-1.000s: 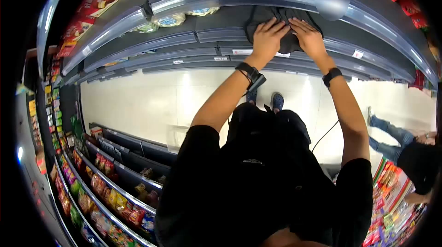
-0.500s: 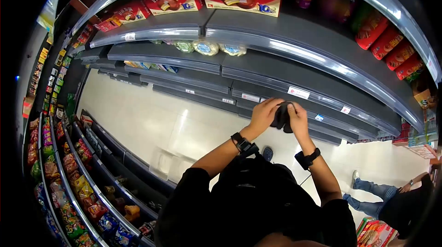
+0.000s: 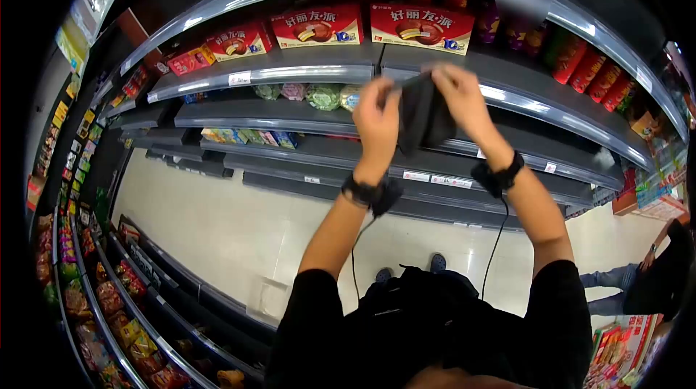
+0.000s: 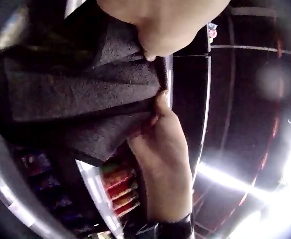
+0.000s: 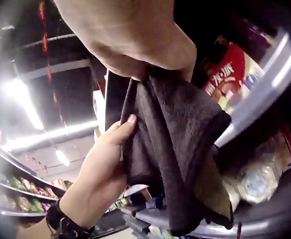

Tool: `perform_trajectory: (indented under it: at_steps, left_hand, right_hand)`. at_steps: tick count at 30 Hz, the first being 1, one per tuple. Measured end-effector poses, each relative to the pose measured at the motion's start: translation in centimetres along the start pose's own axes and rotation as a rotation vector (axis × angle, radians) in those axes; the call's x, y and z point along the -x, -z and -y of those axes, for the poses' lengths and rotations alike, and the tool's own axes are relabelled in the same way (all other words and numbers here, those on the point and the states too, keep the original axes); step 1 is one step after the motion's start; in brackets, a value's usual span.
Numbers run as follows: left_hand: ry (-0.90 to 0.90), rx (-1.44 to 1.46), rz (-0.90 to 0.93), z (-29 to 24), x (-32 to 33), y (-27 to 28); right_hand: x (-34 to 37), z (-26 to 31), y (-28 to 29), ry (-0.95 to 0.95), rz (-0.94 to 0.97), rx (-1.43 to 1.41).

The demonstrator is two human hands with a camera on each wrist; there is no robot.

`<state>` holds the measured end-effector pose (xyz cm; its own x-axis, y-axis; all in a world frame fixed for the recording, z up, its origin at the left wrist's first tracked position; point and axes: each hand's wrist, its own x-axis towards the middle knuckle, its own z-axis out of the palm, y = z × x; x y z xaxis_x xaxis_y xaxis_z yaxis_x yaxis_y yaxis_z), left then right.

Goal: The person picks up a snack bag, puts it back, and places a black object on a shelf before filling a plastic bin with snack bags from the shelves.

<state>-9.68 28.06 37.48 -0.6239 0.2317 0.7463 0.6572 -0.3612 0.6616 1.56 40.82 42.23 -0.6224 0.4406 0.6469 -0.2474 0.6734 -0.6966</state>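
Observation:
A dark cloth (image 3: 422, 115) hangs between both hands in front of the shelves, its folds falling below the fingers. My left hand (image 3: 378, 126) pinches one upper side of it, and my right hand (image 3: 467, 105) pinches the other. In the left wrist view the cloth (image 4: 80, 89) spreads from the left hand (image 4: 165, 22) at the top and the right hand (image 4: 164, 159) below. The right wrist view has the cloth (image 5: 173, 144) draped down under the right hand (image 5: 135, 37), with the left hand (image 5: 103, 162) gripping its edge.
Red snack boxes (image 3: 317, 26) and red canisters (image 3: 587, 66) stand on the upper shelf. Round packages (image 3: 322, 96) sit one level below. Bagged snacks (image 3: 109, 295) fill racks at the left. Another person (image 3: 656, 273) is at the right, near a colourful display (image 3: 625, 345).
Both hands have lifted from the lower shelves to about upper-shelf height. The cloth, pressed flat on a shelf and then bunched between the hands, now hangs more spread out.

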Motion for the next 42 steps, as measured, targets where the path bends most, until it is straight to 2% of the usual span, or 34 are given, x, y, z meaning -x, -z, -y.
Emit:
perform_trajectory:
  at_steps: [1, 2, 3, 5, 7, 8, 9, 10, 11, 13, 15, 17, 19, 21, 24, 31, 32, 33, 36, 39, 41, 42]
  left_hand:
    - [0.047, 0.069, -0.017, -1.7, -3.4, -1.1]
    - [-0.123, -0.038, -0.068, -1.4, -6.1, -2.2]
    - [-0.332, -0.166, -0.111, -1.3, -8.0, -3.1]
    - [-0.448, -0.312, 0.018, 1.3, -9.7, -4.8]
    - [-0.391, -0.62, 0.356, 5.2, -9.0, -5.8]
    - [-0.259, -0.749, 0.527, 7.4, -7.8, -6.2]
    - [-0.469, -0.763, 0.442, 10.4, -6.3, -6.5]
    - [-0.514, -0.773, 0.399, 9.8, -5.9, -6.5]
    - [-0.563, -0.782, 0.354, 9.3, -6.0, -6.6]
    - [-0.361, -0.799, 0.547, 9.3, -7.4, -7.0]
    - [-0.279, -0.795, 0.64, 8.8, -8.2, -7.3]
    - [-0.189, -0.852, 0.773, 7.9, -8.7, -8.0]
    - [0.017, -0.871, 0.905, 6.1, -9.2, -9.4]
    - [0.014, -0.826, 0.927, 5.8, -8.4, -11.5]
    - [-0.065, -0.78, 1.003, 4.3, -6.6, -15.6]
    - [-0.209, -0.671, 1.133, 0.1, -1.8, -28.5]
    - [-0.154, -0.657, 1.216, -0.9, -1.6, -30.2]
    - [-0.185, -0.652, 1.207, -0.4, -0.8, -31.8]
    - [-0.17, -0.661, 1.243, -0.7, -0.2, -34.5]
    - [-0.141, -0.695, 1.256, 1.3, -0.8, -35.5]
    - [-0.069, -0.754, 1.26, 1.4, -1.6, -35.4]
    - [-0.045, -0.778, 1.263, 3.1, -2.0, -35.6]
  right_hand:
    - [-2.5, 1.6, 0.6, 0.078, -0.083, 0.169]
    - [-4.9, 1.6, 0.7, 0.194, -0.167, 0.051]
    - [-6.1, 2.4, 1.0, 0.2, -0.22, 0.102]
    - [-7.9, -0.5, 1.1, 0.308, -0.235, 0.168]
    - [-6.6, -3.1, 1.5, 0.411, 0.009, 0.642]
    - [-5.8, -4.8, 1.2, 0.215, 0.248, 0.74]
    - [-5.0, -8.2, 0.4, 0.108, 0.344, 0.819]
    - [-4.0, -10.4, -0.1, 0.32, 0.156, 0.739]
    - [-4.0, -10.4, -0.1, 0.251, 0.166, 0.744]
    - [-5.0, -9.9, 0.2, 0.155, 0.238, 0.725]
    - [-5.8, -10.3, 0.8, 0.164, 0.265, 0.723]
    - [-6.0, -10.2, 1.7, 0.081, 0.317, 0.724]
    - [-5.6, -11.6, 3.0, 0.158, 0.222, 0.682]
    - [-5.1, -11.9, 5.1, 0.1, 0.243, 0.756]
    - [-3.2, -12.6, 9.8, 0.124, 0.19, 0.805]
    - [1.1, -13.9, 24.1, 0.026, 0.128, 0.832]
    - [1.6, -13.9, 25.9, -0.012, 0.134, 0.847]
    - [2.0, -13.8, 27.2, -0.048, 0.139, 0.861]
    - [2.8, -14.6, 29.4, -0.133, 0.102, 0.816]
    - [1.8, -15.6, 29.2, -0.106, 0.172, 0.881]
    - [0.0, -16.2, 28.3, -0.219, 0.318, 0.919]
    - [-0.9, -16.1, 27.8, -0.273, 0.382, 0.925]
